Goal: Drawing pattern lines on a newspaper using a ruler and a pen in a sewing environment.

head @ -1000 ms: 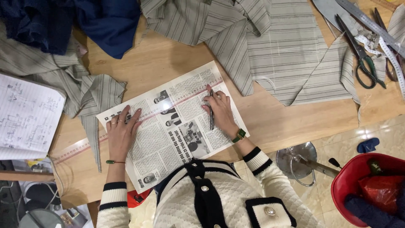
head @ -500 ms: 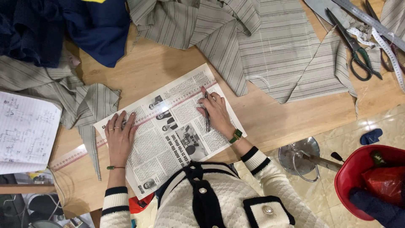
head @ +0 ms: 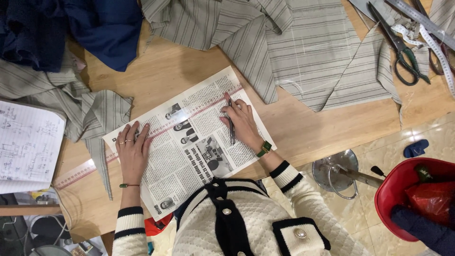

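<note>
1. Newspaper sheet (head: 189, 151) lies flat and slanted on the wooden table (head: 303, 128), a little left of the frame's centre, its lower corner at the table's near edge.
2. Across the sheet, running from lower left to upper right, lies a long clear ruler (head: 90, 166); its lower end sticks out past the paper onto bare wood.
3. Left hand (head: 132, 151) rests palm down with fingers spread flat, pressing on the ruler and paper at the sheet's left edge; it grips nothing.
4. Right hand (head: 241, 123) rests on the sheet's upper right part, fingers loosely curled around a dark pen (head: 231, 128), the tip close against the ruler's edge.
5. Striped grey fabric (head: 294, 52) is spread across the upper middle of the frame, one corner just beside the newspaper; another striped piece (head: 85, 109) lies at left.
6. Dark blue cloth (head: 95, 28) is heaped in the upper left.
7. Scissors (head: 400, 47) and a tape measure (head: 436, 45) lie at upper right.
8. Notebook (head: 26, 147) with handwritten pages sits at the left edge.
9. Red bucket (head: 398, 194) stands on the floor at lower right.
</note>
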